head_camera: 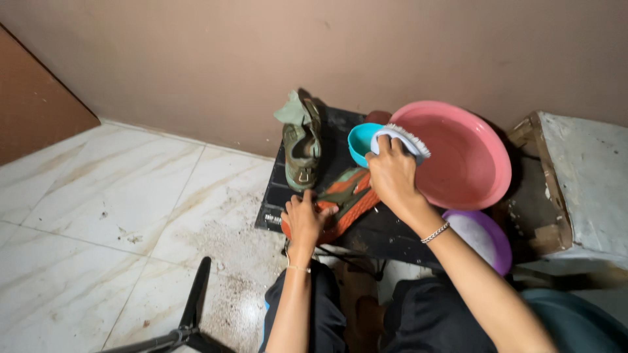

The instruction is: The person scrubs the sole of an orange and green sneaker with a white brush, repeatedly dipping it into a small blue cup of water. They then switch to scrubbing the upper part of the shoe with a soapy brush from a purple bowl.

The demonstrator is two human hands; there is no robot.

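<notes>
Low black counter [386, 232]: left hand [306, 219] presses flat on an orange-green shoe [347, 196]; beside it, right hand [392, 173] grips a white scrubbing brush [402, 138].

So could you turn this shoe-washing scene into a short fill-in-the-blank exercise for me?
1. The right hand grips a white scrubbing brush above a small ____ bowl.
2. The left hand presses down on an orange and green ____.
3. The large round plastic basin is ____ in colour.
4. A second, olive green shoe lies on the ____ board.

Missing words: turquoise; shoe; pink; black
</notes>
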